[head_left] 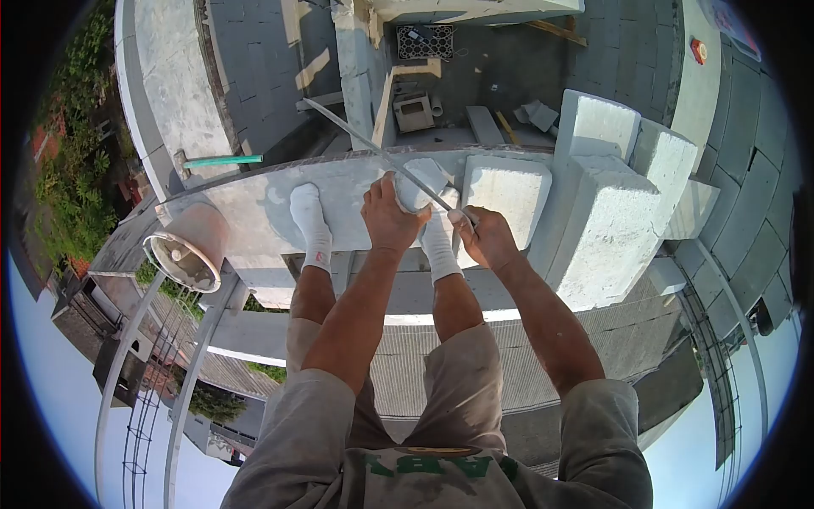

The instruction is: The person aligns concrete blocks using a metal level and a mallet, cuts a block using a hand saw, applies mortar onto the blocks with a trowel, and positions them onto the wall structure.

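Observation:
My right hand (487,237) is closed around the handle end of a hand saw (360,137). Its long thin blade shows nearly edge-on and slants up to the left, across a small white lightweight concrete block (426,176). With thumb and fingers apart, my left hand (394,214) grips the near left side of this block, close to the blade. The block lies on the wall top by my right white-socked foot (438,242); my other foot (310,216) stands farther left. How deep the blade sits in the block cannot be seen.
Left on the wall are a bucket (188,248) with grey mix and a hammer (222,159) with a turquoise handle. A flat white block (506,199) and stacked blocks (606,229) stand to the right. The wall drops to a floor (500,81) beyond and roofs (560,356) behind me.

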Action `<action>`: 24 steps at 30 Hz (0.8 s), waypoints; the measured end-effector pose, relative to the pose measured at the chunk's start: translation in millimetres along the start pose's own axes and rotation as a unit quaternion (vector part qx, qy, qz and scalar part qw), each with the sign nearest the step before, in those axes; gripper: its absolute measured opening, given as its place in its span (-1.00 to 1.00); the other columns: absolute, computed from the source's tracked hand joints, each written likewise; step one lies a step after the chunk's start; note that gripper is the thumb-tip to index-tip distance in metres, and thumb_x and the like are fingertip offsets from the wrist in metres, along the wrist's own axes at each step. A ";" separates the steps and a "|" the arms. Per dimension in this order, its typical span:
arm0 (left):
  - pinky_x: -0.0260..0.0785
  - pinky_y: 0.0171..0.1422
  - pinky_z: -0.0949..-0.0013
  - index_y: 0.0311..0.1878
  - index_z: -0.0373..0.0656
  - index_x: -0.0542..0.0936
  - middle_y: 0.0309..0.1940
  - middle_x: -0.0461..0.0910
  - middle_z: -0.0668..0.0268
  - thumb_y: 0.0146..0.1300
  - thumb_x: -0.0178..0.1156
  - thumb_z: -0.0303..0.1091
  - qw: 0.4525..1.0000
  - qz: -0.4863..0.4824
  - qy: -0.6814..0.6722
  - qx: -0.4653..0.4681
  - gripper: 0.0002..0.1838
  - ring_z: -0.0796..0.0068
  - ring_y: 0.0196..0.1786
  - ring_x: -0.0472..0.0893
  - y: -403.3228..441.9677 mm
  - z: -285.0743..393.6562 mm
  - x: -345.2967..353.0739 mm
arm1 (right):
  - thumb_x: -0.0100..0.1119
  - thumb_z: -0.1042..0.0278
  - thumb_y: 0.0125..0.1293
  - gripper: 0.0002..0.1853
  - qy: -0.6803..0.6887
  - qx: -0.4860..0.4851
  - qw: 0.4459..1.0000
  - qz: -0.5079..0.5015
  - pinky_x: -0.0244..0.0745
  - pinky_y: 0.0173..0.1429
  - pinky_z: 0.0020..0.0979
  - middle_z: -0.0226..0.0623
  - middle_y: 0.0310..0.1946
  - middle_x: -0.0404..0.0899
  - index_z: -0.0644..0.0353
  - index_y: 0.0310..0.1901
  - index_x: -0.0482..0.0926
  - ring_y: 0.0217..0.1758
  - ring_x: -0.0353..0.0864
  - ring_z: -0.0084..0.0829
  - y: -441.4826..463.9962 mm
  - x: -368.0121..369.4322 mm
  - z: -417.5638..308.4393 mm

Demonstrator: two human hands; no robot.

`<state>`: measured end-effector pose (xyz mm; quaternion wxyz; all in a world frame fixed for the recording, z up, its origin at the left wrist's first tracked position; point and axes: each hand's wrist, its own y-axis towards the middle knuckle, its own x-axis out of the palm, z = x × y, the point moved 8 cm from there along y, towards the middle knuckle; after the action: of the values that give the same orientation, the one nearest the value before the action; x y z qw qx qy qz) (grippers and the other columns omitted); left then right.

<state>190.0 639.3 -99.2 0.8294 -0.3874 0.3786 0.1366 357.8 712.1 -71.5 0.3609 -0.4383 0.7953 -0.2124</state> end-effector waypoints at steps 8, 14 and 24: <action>0.30 0.22 0.08 0.22 -0.25 0.33 0.06 0.41 0.03 -0.34 0.52 -0.22 0.999 -0.018 -0.011 0.048 -0.05 -0.04 0.11 0.38 4.7 -1.3 5.2 | 0.03 -0.07 0.39 -0.49 0.059 -0.030 0.998 0.013 0.53 -0.30 -0.14 0.08 -0.55 0.55 0.34 -0.32 0.59 -0.42 0.60 0.05 -9.8 -21.9 -29.6; 0.27 0.21 0.05 0.21 -0.25 0.31 0.03 0.40 0.01 -0.28 0.53 -0.19 0.997 -0.003 -0.004 0.076 -0.08 -0.07 0.08 0.37 1.3 6.3 5.4 | 0.06 0.01 0.39 -0.55 -0.024 0.057 0.998 0.009 0.52 -0.33 -0.16 0.03 -0.64 0.50 0.32 -0.36 0.59 -0.50 0.57 0.05 -5.0 13.2 27.9; 0.27 0.25 0.08 0.24 -0.30 0.28 0.07 0.40 0.03 -0.33 0.56 -0.20 0.998 -0.030 -0.006 0.053 0.00 -0.04 0.13 0.35 4.9 5.9 3.7 | -0.10 -0.16 0.41 -0.41 0.045 -0.048 0.997 0.028 0.55 -0.31 -0.12 0.05 -0.57 0.57 0.31 -0.38 0.60 -0.42 0.63 0.04 -17.9 -17.4 -33.8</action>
<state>193.0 646.7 -102.2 0.8549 -0.3533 0.3682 0.0934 347.9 718.2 -31.1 0.3093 -0.4226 0.8321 -0.1828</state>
